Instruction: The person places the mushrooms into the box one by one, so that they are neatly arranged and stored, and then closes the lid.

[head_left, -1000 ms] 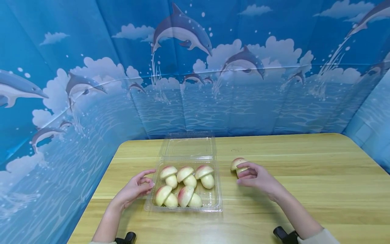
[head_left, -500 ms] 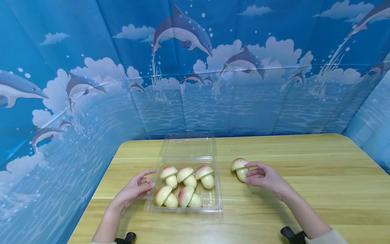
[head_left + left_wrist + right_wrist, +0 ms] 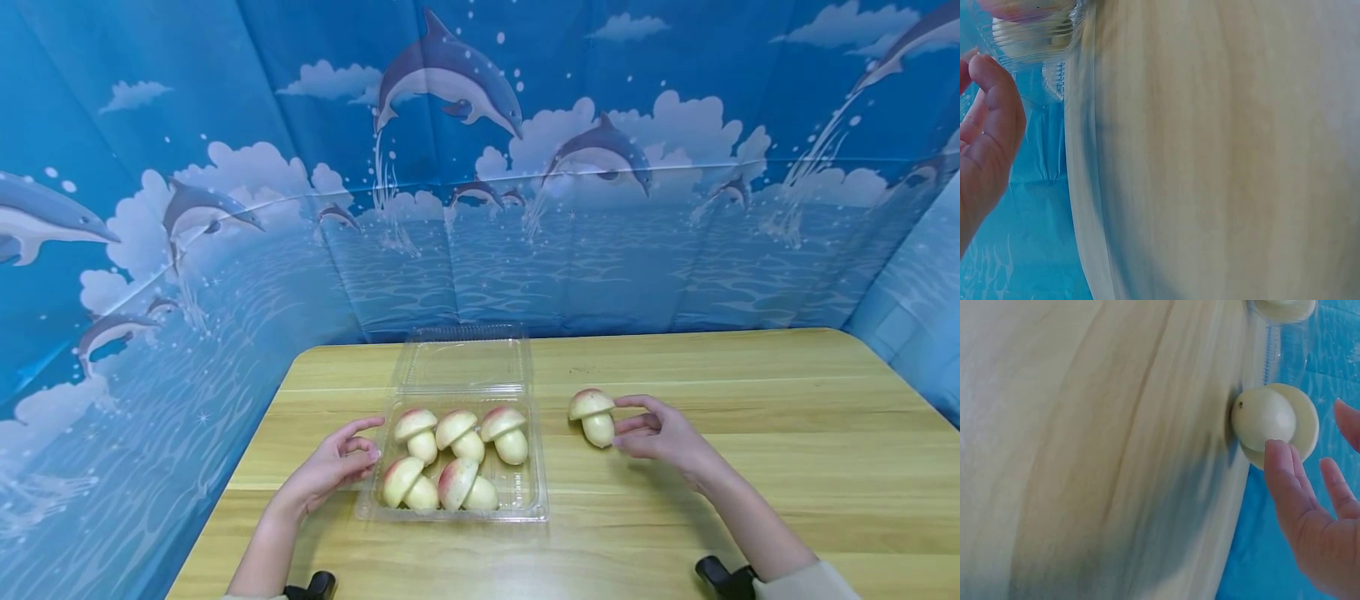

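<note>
A pale yellow toy mushroom (image 3: 590,407) with a pinkish cap lies on the table, right of a clear plastic clamshell box (image 3: 525,506). My right hand (image 3: 660,437) is just right of it, fingers extended and spread, fingertips right at the stem. In the right wrist view the mushroom's round stem end (image 3: 1263,415) faces the camera, past the fingertips. At the box's left rim is my left hand (image 3: 330,462), its fingers loosely bent and the thumb tip beside the wall. Inside the box are several similar mushrooms (image 3: 459,432), in two rows.
The box's transparent lid (image 3: 463,362) is folded back toward the rear of the wooden table (image 3: 750,467). Behind the table hangs a blue curtain (image 3: 480,250) printed with dolphins. Black wrist mounts (image 3: 723,577) show at the lower edge.
My right hand has drawn back to the right from the single mushroom, leaving more of it visible. That mushroom stays on the table. My left hand and the box have not moved.
</note>
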`<state>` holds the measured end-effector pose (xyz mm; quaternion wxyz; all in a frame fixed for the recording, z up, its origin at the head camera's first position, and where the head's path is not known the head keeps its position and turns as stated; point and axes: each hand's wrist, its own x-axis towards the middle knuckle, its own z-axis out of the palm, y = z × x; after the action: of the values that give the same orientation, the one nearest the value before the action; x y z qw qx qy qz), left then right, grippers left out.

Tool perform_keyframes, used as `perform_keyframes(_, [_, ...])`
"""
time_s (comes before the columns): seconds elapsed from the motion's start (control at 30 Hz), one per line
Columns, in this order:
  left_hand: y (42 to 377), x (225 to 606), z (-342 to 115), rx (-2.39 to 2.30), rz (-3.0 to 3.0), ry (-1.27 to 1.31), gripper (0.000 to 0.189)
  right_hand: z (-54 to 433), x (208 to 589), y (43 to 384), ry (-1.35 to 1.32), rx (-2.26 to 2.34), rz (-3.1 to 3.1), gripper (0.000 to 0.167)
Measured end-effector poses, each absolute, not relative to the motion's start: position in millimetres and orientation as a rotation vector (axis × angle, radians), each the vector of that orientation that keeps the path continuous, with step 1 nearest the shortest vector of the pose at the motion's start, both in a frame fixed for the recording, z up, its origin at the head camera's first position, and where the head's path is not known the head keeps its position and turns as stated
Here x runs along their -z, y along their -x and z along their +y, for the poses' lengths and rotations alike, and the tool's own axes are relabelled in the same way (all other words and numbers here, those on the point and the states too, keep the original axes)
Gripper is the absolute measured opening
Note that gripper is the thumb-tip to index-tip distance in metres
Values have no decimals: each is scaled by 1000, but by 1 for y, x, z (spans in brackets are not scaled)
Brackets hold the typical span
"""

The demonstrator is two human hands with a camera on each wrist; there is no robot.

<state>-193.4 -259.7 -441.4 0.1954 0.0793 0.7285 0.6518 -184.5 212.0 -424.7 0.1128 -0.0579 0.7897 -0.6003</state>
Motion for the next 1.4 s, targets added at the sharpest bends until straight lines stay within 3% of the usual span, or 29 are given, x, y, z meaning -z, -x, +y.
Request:
perform_keyframes(0.53, [194, 444, -261, -1834, 2048, -233, 64, 212, 445, 200, 39, 1743, 2311, 76])
perform_keyframes(0.83, [195, 444, -260, -1833, 2051, -231, 63, 211, 446, 210, 27, 1741, 2257, 88])
perform_keyframes(1.4, [195, 445, -259, -1822, 2067, -222, 62, 203, 444, 220, 22, 1638, 2373, 82])
